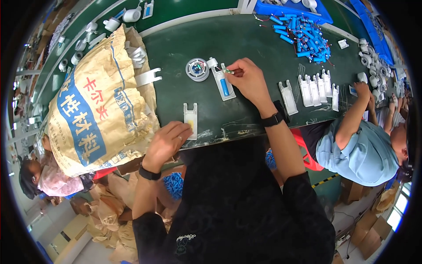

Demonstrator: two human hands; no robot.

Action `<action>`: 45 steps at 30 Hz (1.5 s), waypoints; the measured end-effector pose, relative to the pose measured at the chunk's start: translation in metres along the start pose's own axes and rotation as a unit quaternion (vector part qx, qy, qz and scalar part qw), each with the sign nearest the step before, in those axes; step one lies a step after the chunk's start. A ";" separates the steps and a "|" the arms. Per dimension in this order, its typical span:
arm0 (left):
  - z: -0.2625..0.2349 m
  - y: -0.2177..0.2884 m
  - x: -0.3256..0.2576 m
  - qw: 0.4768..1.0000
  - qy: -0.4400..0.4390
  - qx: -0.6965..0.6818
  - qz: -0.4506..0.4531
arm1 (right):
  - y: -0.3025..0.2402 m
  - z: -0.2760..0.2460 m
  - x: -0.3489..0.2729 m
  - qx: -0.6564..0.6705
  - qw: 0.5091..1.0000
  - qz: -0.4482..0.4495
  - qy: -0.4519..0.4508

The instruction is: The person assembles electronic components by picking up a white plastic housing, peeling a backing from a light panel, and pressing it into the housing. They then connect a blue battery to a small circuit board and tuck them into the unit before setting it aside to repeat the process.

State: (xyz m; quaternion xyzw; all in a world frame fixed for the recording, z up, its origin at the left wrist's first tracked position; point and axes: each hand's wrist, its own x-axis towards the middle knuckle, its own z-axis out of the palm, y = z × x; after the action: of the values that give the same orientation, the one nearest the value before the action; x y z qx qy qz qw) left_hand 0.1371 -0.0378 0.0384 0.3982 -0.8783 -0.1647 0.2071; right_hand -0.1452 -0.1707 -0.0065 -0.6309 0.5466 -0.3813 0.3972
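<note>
My left hand (167, 143) grips the lower left side of a white plastic housing (190, 112) with two prongs, which lies near the table's front edge. The fingers hide part of it. My right hand (249, 82) pinches a small green circuit board (226, 71) between thumb and fingers. Beneath the board a second white housing (217, 75) holds a blue cylindrical battery (224, 87). At that housing's top end, to the left, sits a round white lamp head (197, 69) with electronics showing inside.
A large paper sack (94, 105) of white parts fills the left side. Several white housings (314, 90) stand in a row at right. Behind them lies a heap of blue batteries (303, 37) beside a blue bin (294, 9). A co-worker (360, 149) sits at right.
</note>
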 end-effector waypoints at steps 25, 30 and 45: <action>-0.010 0.003 0.012 0.998 -0.061 0.012 0.007 | 0.006 0.001 0.001 0.010 1.000 -0.005 -0.007; -0.009 0.014 0.012 0.997 -0.061 0.039 -0.011 | -0.006 -0.004 -0.001 0.000 1.000 0.005 -0.003; -0.005 0.003 0.002 0.998 -0.049 0.035 -0.029 | -0.041 0.064 0.048 -0.131 0.984 -0.116 -0.030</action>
State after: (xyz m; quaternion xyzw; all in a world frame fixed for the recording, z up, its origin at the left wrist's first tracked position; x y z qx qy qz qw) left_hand 0.1363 -0.0380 0.0447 0.4217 -0.8809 -0.1592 0.1444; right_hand -0.0650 -0.2090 0.0080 -0.7476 0.5028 -0.3310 0.2804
